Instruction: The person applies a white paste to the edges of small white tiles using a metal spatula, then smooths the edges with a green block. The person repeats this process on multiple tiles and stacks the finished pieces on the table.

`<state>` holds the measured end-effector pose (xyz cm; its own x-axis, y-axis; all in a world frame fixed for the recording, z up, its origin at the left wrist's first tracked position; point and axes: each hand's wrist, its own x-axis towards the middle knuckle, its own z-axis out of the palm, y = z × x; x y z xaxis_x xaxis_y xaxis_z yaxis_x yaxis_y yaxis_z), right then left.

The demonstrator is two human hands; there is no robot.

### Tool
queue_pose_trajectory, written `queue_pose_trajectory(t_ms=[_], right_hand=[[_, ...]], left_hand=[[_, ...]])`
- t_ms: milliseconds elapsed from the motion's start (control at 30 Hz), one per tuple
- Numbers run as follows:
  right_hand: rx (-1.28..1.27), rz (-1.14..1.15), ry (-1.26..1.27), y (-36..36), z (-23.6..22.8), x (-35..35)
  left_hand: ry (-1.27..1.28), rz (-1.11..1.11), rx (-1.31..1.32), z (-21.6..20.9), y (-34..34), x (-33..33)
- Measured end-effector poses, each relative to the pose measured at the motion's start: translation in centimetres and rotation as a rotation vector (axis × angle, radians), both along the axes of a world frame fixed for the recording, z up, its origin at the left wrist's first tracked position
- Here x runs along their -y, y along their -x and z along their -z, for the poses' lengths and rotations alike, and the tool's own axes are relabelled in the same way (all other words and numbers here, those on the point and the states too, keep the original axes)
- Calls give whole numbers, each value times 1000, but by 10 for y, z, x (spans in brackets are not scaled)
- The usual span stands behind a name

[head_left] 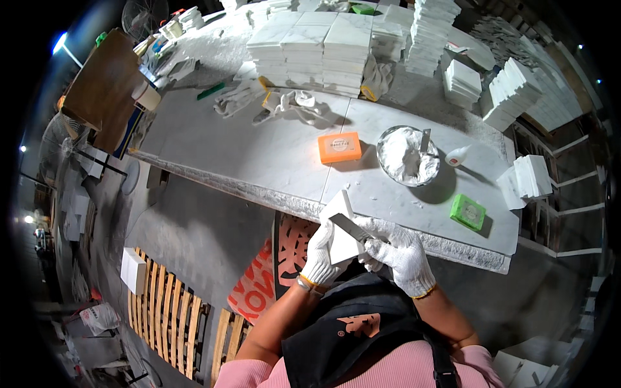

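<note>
My left hand (319, 257), in a white knit glove, grips a white rectangular tile (342, 244) that is tilted upward just off the bench's front edge. My right hand (400, 254), gloved likewise, is closed around a putty knife (350, 227). Its flat metal blade lies across the tile's face; whether the blade presses on it I cannot tell. Beyond my hands stands a metal bowl (381, 169) of white paste (406, 154), with another scraper (425, 140) stuck in it. An orange hand pad (339, 147) lies left of the bowl, and a green pad (468, 213) lies to its right.
A small white bottle (457, 156) lies right of the bowl on the marble-topped bench (259, 161). Loose gloves (291, 103) rest toward the back, before stacked marble tiles (310, 52). More tiles (532, 176) stand at the right end. A wooden pallet (165, 304) is on the floor at left.
</note>
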<state>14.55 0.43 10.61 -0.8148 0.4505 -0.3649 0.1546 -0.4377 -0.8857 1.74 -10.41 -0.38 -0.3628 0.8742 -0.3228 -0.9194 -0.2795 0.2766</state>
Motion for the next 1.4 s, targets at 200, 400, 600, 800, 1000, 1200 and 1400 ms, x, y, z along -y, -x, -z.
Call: queue_pose_trajectory(t_ms=[200, 400, 600, 800, 1000, 1200, 1400], right_hand=[[-132, 132, -38, -1, 12, -21], [-188, 385, 262, -9, 32, -42], [-397, 324, 0, -15, 59, -29], [155, 263, -726, -14, 52, -39], [-106, 213, -877, -8, 53, -49], [-113, 157, -1098, -5, 51, -54], [-308, 168, -356, -23, 47, -85]], left_hand=[[-18, -48, -133, -29, 16, -29], [-31, -155, -232, -41, 26, -45], [-42, -24, -488, -39, 28, -44], [84, 153, -746, -37, 47, -26], [370, 454, -1324, -73, 74, -36], [333, 378, -1259, -51, 69, -59], [215, 365, -1044, -38, 81, -71]])
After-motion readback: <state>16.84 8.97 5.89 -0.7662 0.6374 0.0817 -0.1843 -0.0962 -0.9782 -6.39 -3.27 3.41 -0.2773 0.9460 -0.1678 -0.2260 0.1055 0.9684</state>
